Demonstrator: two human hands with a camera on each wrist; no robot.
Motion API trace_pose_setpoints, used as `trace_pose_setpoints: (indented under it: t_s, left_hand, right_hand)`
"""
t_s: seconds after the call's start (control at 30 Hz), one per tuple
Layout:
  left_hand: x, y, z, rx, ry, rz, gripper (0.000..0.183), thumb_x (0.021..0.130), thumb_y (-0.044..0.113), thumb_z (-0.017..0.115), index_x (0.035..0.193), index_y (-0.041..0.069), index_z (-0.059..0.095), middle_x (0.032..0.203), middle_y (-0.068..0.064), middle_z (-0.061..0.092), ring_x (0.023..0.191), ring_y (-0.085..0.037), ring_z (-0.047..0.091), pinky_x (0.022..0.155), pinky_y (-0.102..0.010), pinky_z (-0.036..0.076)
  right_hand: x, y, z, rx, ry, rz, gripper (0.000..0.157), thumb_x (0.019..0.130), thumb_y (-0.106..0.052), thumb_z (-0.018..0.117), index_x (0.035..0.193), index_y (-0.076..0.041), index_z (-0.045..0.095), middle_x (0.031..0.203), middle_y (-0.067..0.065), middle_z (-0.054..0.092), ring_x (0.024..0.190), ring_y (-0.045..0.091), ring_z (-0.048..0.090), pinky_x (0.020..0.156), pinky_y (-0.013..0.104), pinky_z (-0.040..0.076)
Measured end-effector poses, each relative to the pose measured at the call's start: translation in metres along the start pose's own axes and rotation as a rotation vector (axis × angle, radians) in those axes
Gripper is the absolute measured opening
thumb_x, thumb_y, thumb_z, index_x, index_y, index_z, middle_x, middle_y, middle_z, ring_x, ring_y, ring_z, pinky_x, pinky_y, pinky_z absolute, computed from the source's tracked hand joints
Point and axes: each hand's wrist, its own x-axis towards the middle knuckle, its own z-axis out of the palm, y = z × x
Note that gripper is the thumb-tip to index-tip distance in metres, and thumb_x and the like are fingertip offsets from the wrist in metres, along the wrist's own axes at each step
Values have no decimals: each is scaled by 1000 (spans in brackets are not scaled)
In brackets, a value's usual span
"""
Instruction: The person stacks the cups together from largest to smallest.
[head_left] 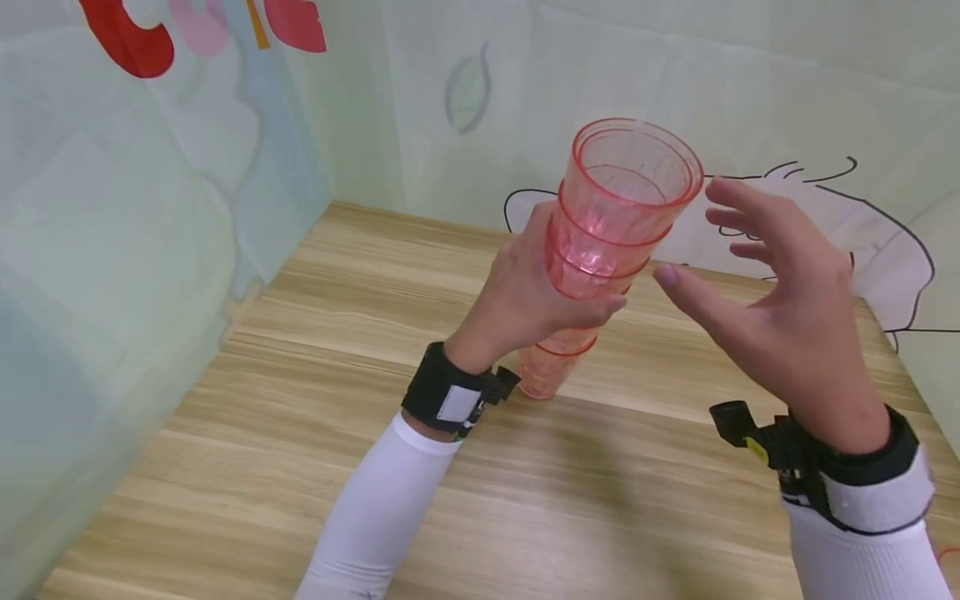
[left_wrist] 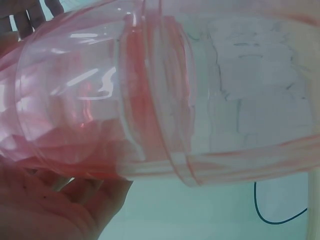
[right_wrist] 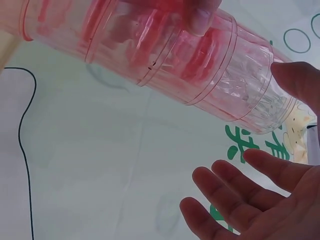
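Note:
My left hand [head_left: 525,292] grips a tall stack of clear red plastic cups [head_left: 611,242] around its middle, thumb across the near side. The stack leans, its open mouth up and to the right, its narrow lower end over the wooden table. My right hand [head_left: 795,308] is beside the top cup, thumb and fingers spread apart, holding nothing. In the right wrist view the cups [right_wrist: 160,55] slant across above the spread right fingers [right_wrist: 225,195]. The left wrist view shows the nested cups [left_wrist: 90,95] close up, with the left hand [left_wrist: 60,205] along them.
The wood-grain table [head_left: 300,467] spreads beneath both arms. A pale printed sheet [head_left: 420,125] with line drawings stands as a wall behind it, and another pale wall [head_left: 112,250] rises at the left. Part of a thin red loop [head_left: 948,554] shows at the right edge.

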Motion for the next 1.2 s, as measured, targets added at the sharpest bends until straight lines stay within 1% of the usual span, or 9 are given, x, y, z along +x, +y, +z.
trace_pose_setpoints:
  t_s: [0.17, 0.37, 0.53, 0.67, 0.9, 1.07, 1.2]
  left_hand:
    - [0, 1, 0, -6, 3, -5, 85, 68, 36, 92, 135, 16, 43, 117, 6, 63, 102, -5, 62, 84, -24, 53]
    - [0, 1, 0, -10, 3, 6, 85, 68, 35, 92, 135, 16, 43, 117, 5, 64, 102, -6, 62, 84, -24, 53]
    - [0, 1, 0, -11, 6, 17, 85, 68, 34, 92, 134, 15, 43, 117, 4, 64, 102, -6, 62, 85, -24, 53]
    - [0, 2, 1, -22, -5, -1, 86, 68, 35, 92, 135, 16, 42, 118, 5, 63, 103, -6, 62, 84, -24, 54]
    - [1, 3, 1, -21, -9, -10, 86, 68, 35, 92, 135, 16, 42, 118, 5, 63, 103, -6, 62, 84, -24, 54]
    - [1, 3, 2, -21, -8, -4, 86, 68, 34, 92, 135, 16, 42, 117, 5, 64, 102, -6, 62, 84, -24, 54]
    - [1, 3, 2, -18, -8, -9, 86, 69, 35, 92, 136, 16, 42, 118, 5, 63, 103, -6, 61, 84, -25, 54]
  right_hand:
    - [-5, 4, -2, -18, 4, 2, 72, 71, 1, 88, 137, -8, 62, 131, 7, 65, 117, 5, 58, 95, 16, 44]
    - [-10, 10, -4, -34, 3, 13, 68, 71, -1, 89, 134, -8, 64, 130, 6, 65, 117, 6, 57, 94, 16, 43]
    - [-14, 14, -5, -41, 5, 12, 66, 70, -1, 89, 132, -6, 66, 129, 8, 66, 116, 4, 56, 94, 16, 41]
    - [-19, 17, -6, -50, 0, 8, 65, 71, -4, 89, 132, -7, 66, 129, 8, 66, 117, 7, 56, 95, 16, 40]
    - [-27, 25, -6, -61, 15, 1, 64, 70, -3, 89, 130, -3, 67, 128, 11, 66, 118, 6, 56, 95, 15, 39]
    - [-34, 34, -8, -96, -4, 1, 66, 70, -8, 90, 131, -5, 66, 132, 9, 65, 121, 18, 57, 96, 15, 37]
    - [-39, 38, -8, -94, -8, 1, 65, 71, -10, 90, 131, -4, 67, 132, 11, 64, 123, 25, 57, 102, 18, 37]
